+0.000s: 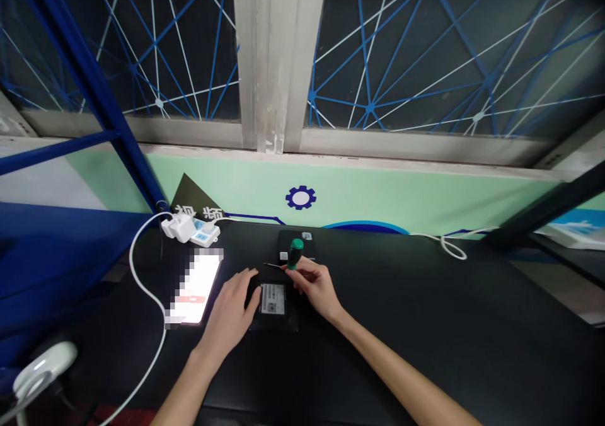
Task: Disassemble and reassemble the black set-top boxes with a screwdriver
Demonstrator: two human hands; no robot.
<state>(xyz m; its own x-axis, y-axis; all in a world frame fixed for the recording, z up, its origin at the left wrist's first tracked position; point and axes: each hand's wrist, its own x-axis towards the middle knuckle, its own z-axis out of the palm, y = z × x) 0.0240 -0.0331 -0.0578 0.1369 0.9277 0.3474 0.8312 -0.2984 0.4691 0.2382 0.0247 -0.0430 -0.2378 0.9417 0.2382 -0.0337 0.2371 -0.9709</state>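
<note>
A flat black device with a white printed label (273, 299) lies on the black table in front of me. My left hand (237, 300) rests flat at its left side, fingers spread, touching its edge. My right hand (312, 285) is closed around a small screwdriver with a green and black handle (295, 253), held just above the device's right upper corner. A thin metal rod sticks out to the left of my right fingertips. Behind the screwdriver lies a second black item (282, 239) with small white labels, partly hidden by the handle and my hand.
A lit phone or tablet (198, 287) lies left of my left hand. Behind it sits a white power strip (205, 232) with plugs. A white cable (133, 268) curves down the left side; another cable (454, 249) loops along the wall at the right.
</note>
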